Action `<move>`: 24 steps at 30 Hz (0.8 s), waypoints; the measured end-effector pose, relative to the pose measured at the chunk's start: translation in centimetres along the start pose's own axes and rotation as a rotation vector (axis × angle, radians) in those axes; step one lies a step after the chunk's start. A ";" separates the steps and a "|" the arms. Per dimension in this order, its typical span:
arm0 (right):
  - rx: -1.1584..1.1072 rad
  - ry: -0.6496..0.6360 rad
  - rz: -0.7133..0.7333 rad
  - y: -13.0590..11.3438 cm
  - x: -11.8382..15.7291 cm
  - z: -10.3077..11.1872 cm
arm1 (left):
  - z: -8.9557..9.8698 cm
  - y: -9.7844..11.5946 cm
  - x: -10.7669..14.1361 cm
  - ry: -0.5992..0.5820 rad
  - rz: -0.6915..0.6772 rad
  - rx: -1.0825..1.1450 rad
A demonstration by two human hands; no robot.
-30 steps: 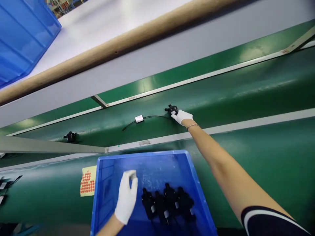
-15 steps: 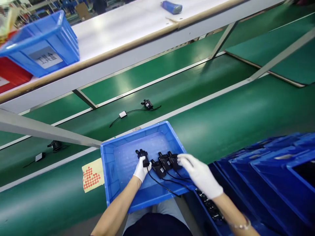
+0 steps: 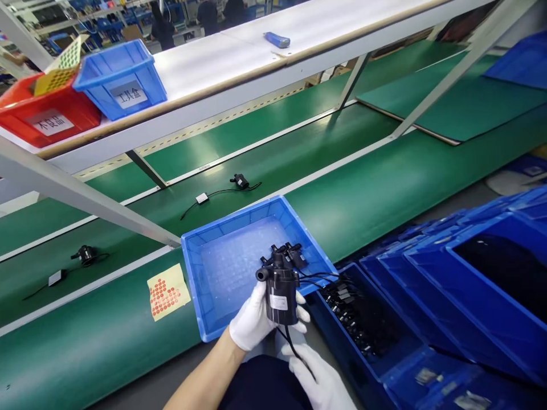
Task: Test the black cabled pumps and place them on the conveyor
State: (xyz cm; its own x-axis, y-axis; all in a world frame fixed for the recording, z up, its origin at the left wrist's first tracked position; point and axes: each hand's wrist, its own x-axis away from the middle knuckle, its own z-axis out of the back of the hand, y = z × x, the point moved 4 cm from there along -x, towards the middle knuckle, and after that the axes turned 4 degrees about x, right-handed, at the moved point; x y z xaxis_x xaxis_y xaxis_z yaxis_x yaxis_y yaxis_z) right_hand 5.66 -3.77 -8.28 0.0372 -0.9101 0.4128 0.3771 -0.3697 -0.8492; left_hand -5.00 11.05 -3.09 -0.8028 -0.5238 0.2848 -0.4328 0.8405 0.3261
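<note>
Counted: two white-gloved hands; two small black pump units with trailing cables on the green conveyor belt; one red plastic bin; one yellow sheet of red dot stickers.

Pump label print too small

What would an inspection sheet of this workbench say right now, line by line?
Surface: green conveyor belt with metal rails.
Job's things: black pump held upright above the blue tray; more black pumps lie in the tray.
Clutter: sheet of red dot stickers beside the tray.
Grippers: left hand, gloved, clasps the pump; right hand, gloved, is below it, at the cable.
Cables: the pump's black cable hangs down; two wired pumps lie on the belt.
Surroundings: red bin and blue bin on a shelf; stacked blue crates at right.
</note>
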 end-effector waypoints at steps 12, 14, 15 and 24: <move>-0.258 0.345 0.071 -6.9 4.5 9.3 | -5.6 -2.3 0.1 0.191 -0.580 -1.005; -0.213 0.285 0.125 -6.5 4.8 10.4 | -6.5 -3.4 0.3 0.065 -0.772 -1.128; -0.176 0.248 0.170 -6.3 5.1 11.0 | -6.8 -3.9 0.3 0.022 -0.820 -1.151; -0.027 0.238 0.351 -5.6 6.7 13.8 | -9.0 -5.9 0.3 0.141 -0.733 -1.195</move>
State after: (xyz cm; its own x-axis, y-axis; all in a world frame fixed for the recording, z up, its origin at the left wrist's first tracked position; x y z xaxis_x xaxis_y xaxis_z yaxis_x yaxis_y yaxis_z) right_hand 16.61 -5.18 3.76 -0.0565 -0.9983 0.0120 0.3551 -0.0313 -0.9343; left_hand 1.04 4.73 3.22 -0.4716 -0.8546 -0.2174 -0.0673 -0.2109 0.9752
